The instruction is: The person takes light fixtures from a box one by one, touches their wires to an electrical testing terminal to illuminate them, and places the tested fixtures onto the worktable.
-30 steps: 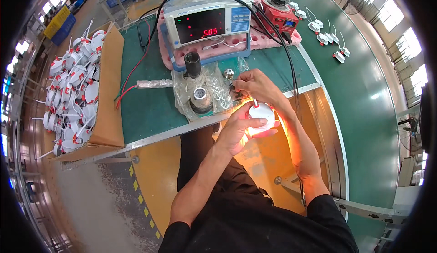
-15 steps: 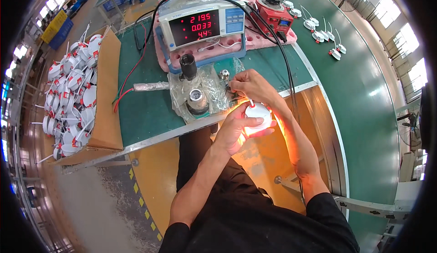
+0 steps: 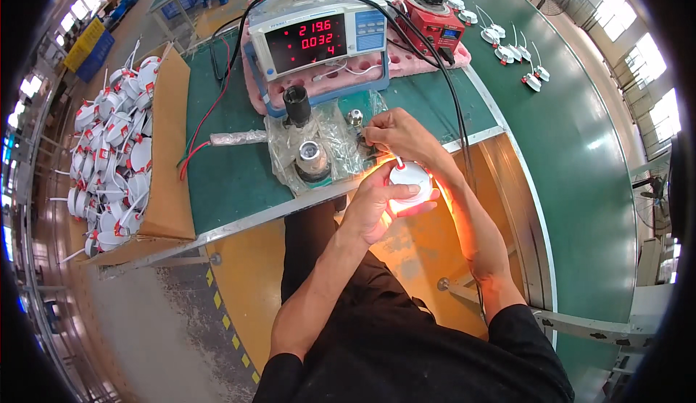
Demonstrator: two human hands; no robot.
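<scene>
My left hand (image 3: 378, 206) cups a small round white lamp (image 3: 407, 179) that glows bright orange-white, held just off the front edge of the green bench (image 3: 232, 178). My right hand (image 3: 397, 136) sits above the lamp with its fingertips pinched on the lamp's thin wire leads, close to a metal terminal post (image 3: 354, 118) on clear plastic sheeting (image 3: 326, 149). A metal lamp socket (image 3: 310, 158) and a black socket (image 3: 296, 105) stand on the same sheeting to the left. Behind them a blue-and-white power meter (image 3: 319, 39) shows red digits.
A cardboard tray (image 3: 163, 142) heaped with several round white lamps (image 3: 109, 142) lies at the left. A red variable transformer (image 3: 433, 13) rests on pink foam at the back. More white lamps (image 3: 507, 44) lie on the green belt at right. Red and black cables (image 3: 210, 113) cross the bench.
The meter's red readout has changed from one row of digits to three rows. Both hands stay at the lit lamp, shifted only slightly.
</scene>
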